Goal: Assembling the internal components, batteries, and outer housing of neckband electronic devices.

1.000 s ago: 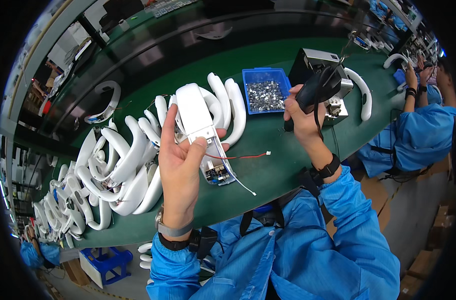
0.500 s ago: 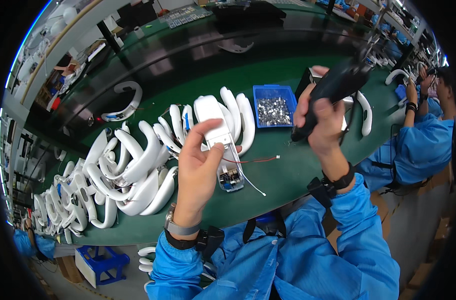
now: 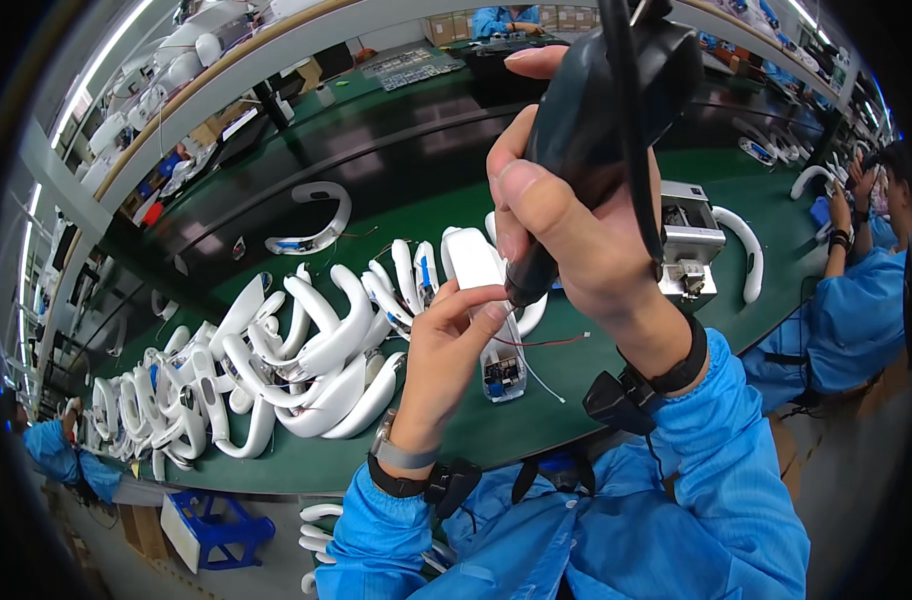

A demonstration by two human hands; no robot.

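My right hand (image 3: 601,245) is wrapped round a black corded electric screwdriver (image 3: 586,120), tilted with its tip down. That tip meets the white plastic housing (image 3: 476,262) close to my left fingertips. Fingers and thumb of my left hand (image 3: 444,350) pinch the housing near its middle. At its near end an open compartment shows small electronic parts (image 3: 503,376). A red-and-black wire (image 3: 556,342) and a white wire (image 3: 544,382) hang out to the right. Any screw at the tip is hidden.
A pile of white curved housings (image 3: 316,365) covers the table's left side. Right of my right hand stands a metal box device (image 3: 691,235), with a curved white piece (image 3: 746,250) beyond it. A blue stool (image 3: 221,530) stands below left. A blue-sleeved co-worker (image 3: 856,290) sits at right.
My right hand has brought the screwdriver left and down onto the housing by my left fingers. The blue bin of small metal parts is now mostly covered. The view has shifted.
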